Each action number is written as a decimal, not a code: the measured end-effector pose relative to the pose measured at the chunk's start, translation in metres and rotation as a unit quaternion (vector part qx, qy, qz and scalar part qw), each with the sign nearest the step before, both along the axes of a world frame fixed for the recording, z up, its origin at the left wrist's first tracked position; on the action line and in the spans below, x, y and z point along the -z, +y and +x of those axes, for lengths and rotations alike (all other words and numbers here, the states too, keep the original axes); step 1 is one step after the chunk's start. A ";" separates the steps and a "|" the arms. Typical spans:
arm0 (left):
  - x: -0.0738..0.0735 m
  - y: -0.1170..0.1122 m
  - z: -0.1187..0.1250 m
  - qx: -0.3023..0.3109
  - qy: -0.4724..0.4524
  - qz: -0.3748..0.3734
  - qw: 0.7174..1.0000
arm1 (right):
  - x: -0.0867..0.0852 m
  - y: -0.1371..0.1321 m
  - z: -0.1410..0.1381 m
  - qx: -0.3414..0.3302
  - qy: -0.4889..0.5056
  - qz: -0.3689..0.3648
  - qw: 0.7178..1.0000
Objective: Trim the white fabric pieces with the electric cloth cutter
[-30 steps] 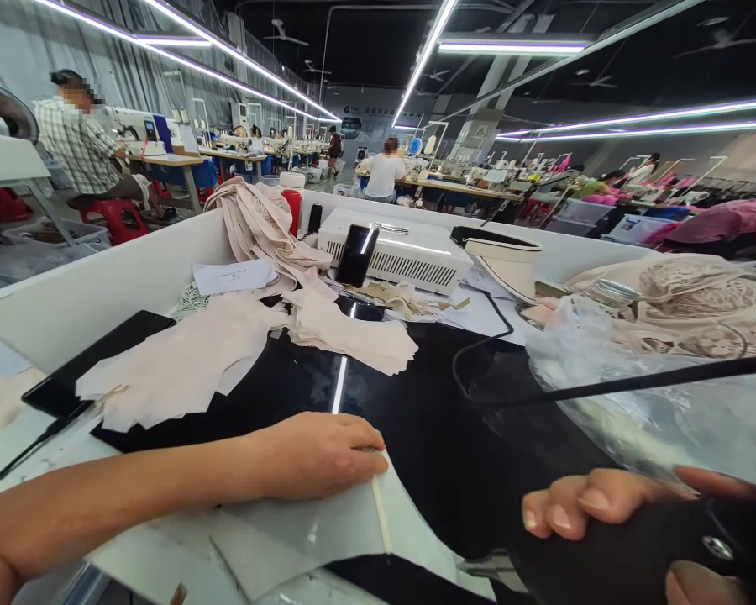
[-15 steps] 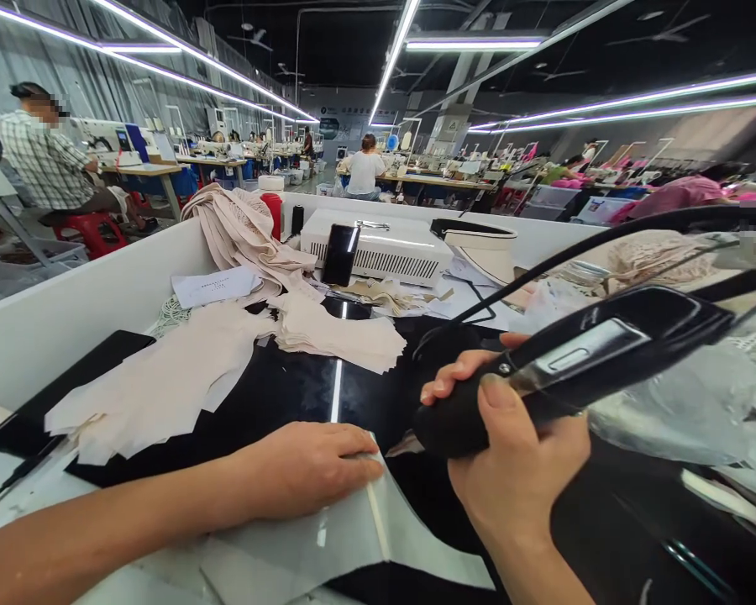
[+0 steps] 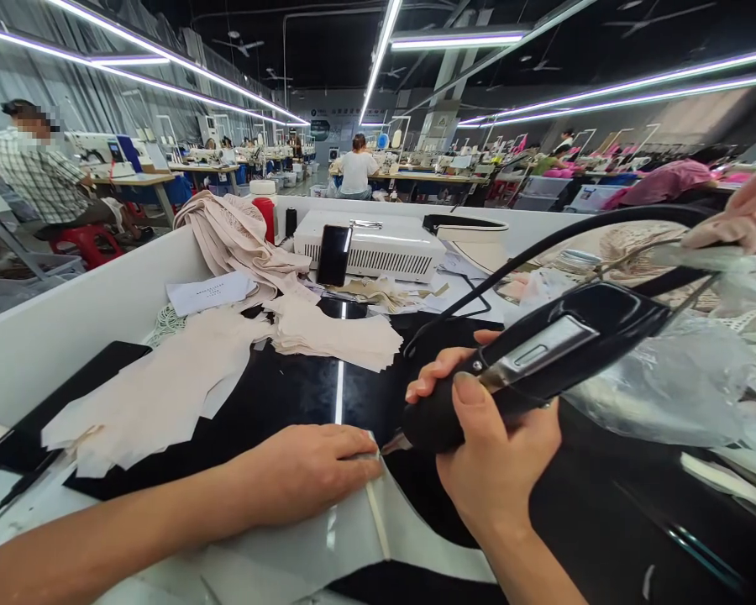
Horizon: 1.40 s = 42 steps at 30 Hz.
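Observation:
My left hand (image 3: 308,470) lies flat, fingers together, pressing a pale grey sheet (image 3: 353,538) onto the glossy black worktop (image 3: 302,395). My right hand (image 3: 491,454) grips a black corded hand tool (image 3: 542,353) by its handle. The tool's metal tip (image 3: 391,443) touches the sheet's top corner, right beside my left fingertips. The tool's black cable (image 3: 580,227) arcs up and away to the right.
Stacks of beige cut fabric pieces (image 3: 164,386) (image 3: 333,332) lie on the worktop, beige garments (image 3: 233,235) are heaped behind. A white machine (image 3: 378,244) with a phone (image 3: 333,255) leaning on it stands at the back. Clear plastic bag (image 3: 668,386) right. Other people sit at distant tables.
My right hand came up from the lower right with the tool and lowered its tip to the sheet's corner beside my left fingers. My left hand stayed on the sheet.

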<state>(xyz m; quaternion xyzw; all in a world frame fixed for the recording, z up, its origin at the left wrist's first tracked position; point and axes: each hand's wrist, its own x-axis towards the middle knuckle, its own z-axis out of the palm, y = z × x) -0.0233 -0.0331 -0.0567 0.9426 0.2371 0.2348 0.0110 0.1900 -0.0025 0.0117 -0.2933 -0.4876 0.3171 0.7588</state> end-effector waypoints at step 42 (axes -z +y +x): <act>-0.019 -0.003 0.007 0.028 0.042 -0.020 0.999 | -0.011 -0.032 0.021 0.021 0.026 -0.004 0.999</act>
